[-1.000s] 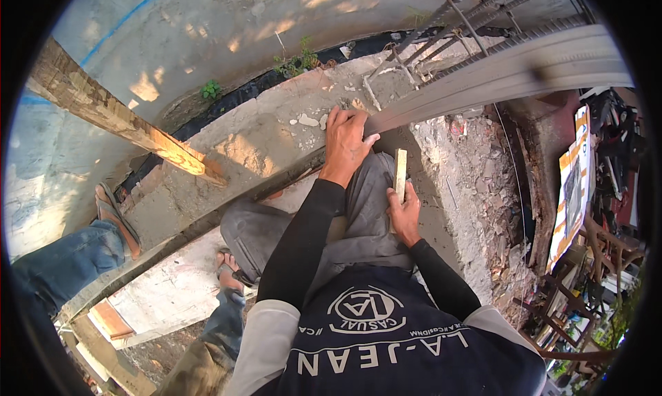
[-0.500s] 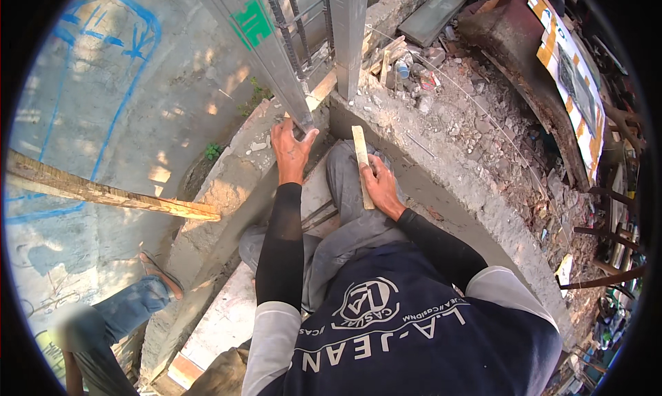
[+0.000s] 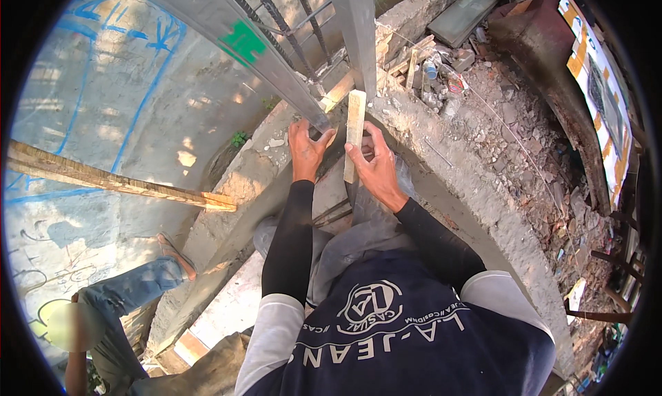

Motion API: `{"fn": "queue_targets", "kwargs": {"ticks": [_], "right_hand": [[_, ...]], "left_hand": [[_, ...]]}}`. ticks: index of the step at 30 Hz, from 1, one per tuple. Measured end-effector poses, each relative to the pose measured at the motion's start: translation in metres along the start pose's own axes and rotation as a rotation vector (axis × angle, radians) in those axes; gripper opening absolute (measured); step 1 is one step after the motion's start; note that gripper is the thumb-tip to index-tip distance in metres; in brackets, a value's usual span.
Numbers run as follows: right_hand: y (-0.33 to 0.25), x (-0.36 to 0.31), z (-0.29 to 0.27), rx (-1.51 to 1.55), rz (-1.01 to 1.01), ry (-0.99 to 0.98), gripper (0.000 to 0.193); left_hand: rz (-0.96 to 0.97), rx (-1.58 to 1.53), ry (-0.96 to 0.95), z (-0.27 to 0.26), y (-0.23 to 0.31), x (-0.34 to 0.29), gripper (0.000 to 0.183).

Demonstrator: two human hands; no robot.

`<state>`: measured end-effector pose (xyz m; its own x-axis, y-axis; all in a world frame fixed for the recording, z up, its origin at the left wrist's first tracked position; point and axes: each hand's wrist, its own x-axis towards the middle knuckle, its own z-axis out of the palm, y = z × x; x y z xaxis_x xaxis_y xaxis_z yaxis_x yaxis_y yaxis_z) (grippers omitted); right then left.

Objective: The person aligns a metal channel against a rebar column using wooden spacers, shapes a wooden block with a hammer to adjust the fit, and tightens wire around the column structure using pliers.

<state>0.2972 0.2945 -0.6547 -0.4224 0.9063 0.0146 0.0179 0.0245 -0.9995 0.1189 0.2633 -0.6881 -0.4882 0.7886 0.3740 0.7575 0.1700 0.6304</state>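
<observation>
My left hand (image 3: 308,153) is closed around the lower end of a long grey bar (image 3: 276,75) with a green mark, thumb on its right edge. The bar leans up to the far left. In my right hand (image 3: 378,170) a short pale wooden strip (image 3: 356,113) is pinched between thumb and fingers and stands almost upright. Its top end is close to the foot of a second grey upright (image 3: 354,34); whether they touch I cannot tell. A small wood piece (image 3: 339,91) lies between the feet of the two grey pieces.
Steel rebar (image 3: 276,17) rises behind the grey pieces. A concrete ledge (image 3: 476,193) runs down the right, with rubble (image 3: 514,134) beyond it. From the left a wooden plank (image 3: 124,179) reaches the left ledge (image 3: 238,182). Another person's leg (image 3: 131,286) is at the lower left.
My right hand has lifted the wooden strip from beside my leg, up and toward the grey bar's foot, turning it more upright. My left hand keeps its hold on the bar; the view has shifted slightly.
</observation>
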Motion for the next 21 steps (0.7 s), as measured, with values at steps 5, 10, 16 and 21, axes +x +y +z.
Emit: {"fn": "queue_targets", "kwargs": {"ticks": [5,10,16,21], "right_hand": [[0.023,-0.007,-0.009,-0.103,0.055,-0.028,0.056],[0.092,-0.062,-0.031,-0.338,0.055,-0.056,0.055],[0.085,-0.054,-0.031,-0.242,0.113,-0.092,0.054],[0.089,-0.054,-0.032,-0.245,0.048,-0.052,0.053]], "left_hand": [[-0.038,-0.002,-0.016,0.0,0.003,0.001,0.046],[-0.055,-0.164,-0.007,0.002,0.011,0.001,0.05],[-0.03,-0.098,-0.019,0.004,0.008,0.003,0.054],[-0.101,-0.071,-0.039,0.005,0.007,0.003,0.052]]}}
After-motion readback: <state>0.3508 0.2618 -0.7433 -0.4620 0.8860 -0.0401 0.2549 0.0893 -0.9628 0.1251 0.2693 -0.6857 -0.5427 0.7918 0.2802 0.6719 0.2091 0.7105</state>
